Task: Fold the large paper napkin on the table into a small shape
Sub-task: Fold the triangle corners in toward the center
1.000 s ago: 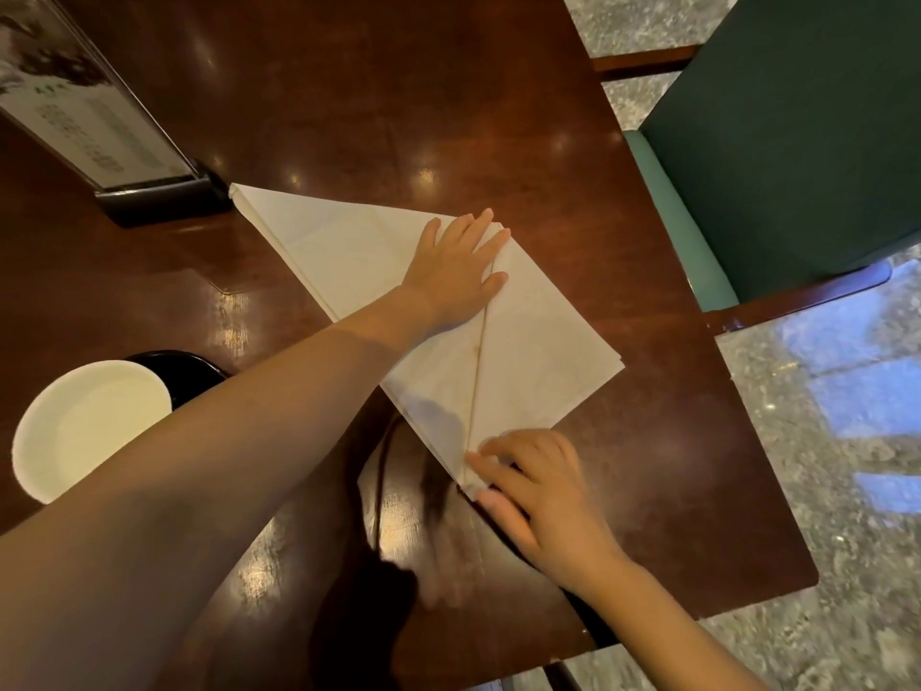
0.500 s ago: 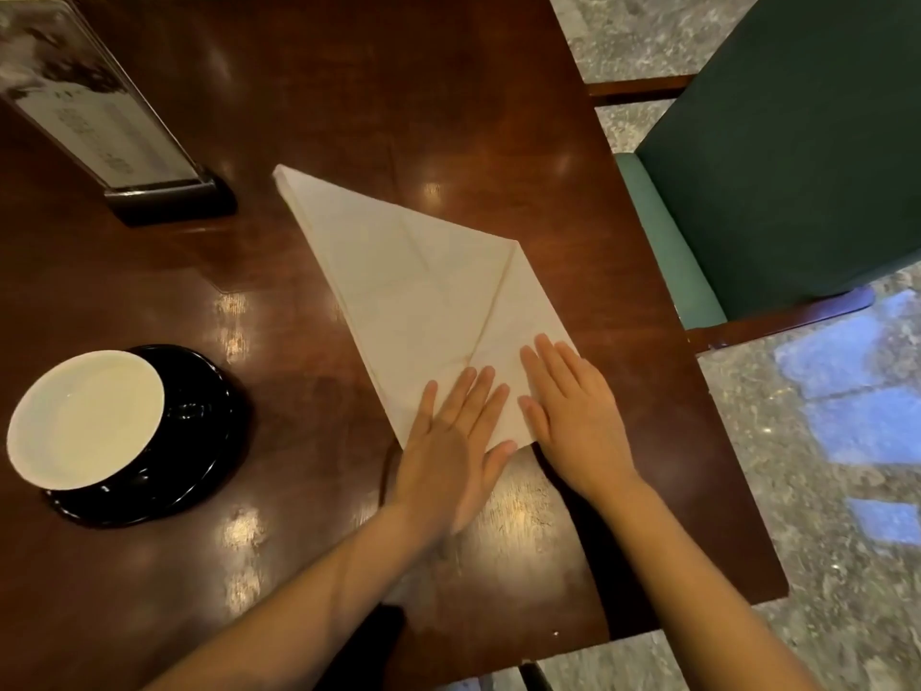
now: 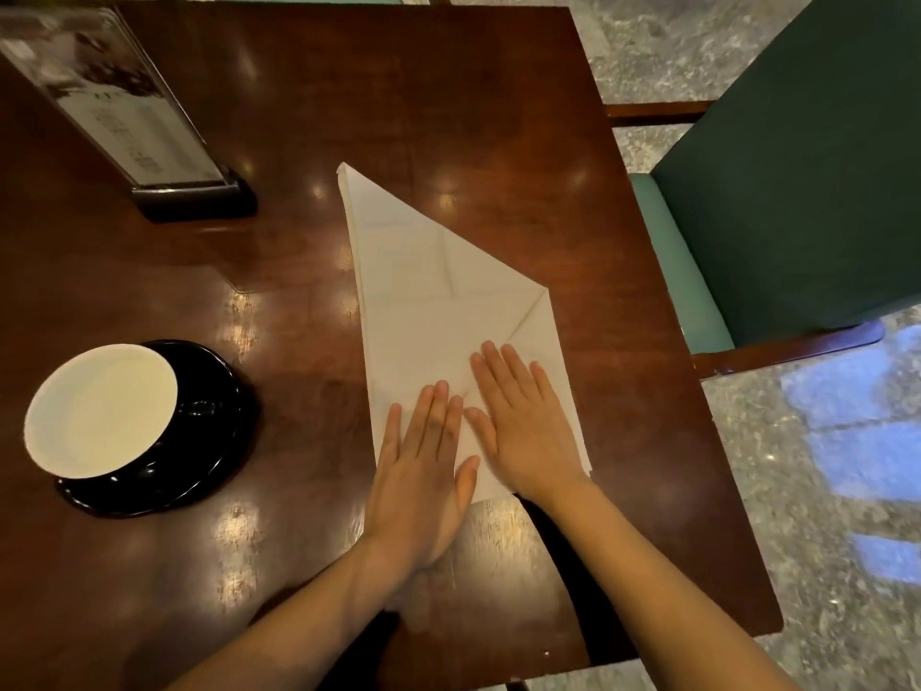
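The cream paper napkin (image 3: 423,291) lies flat on the dark wooden table (image 3: 379,92), folded into a long pointed shape with its tip toward the far left and a folded flap along its right side. My left hand (image 3: 423,471) rests palm down on the napkin's near end, fingers together and extended. My right hand (image 3: 523,421) lies flat beside it on the right flap, fingers slightly spread. The two hands touch at the thumbs and hide the napkin's near edge. Neither hand grips anything.
A white dish on a black saucer (image 3: 144,421) sits at the left. A menu stand (image 3: 134,107) with a black base stands at the far left. A green chair (image 3: 797,182) is at the table's right edge; stone floor lies beyond.
My left hand came back from the napkin's far part to its near end, and my right hand moved onto the flap. The napkin has turned so its tip points farther away.
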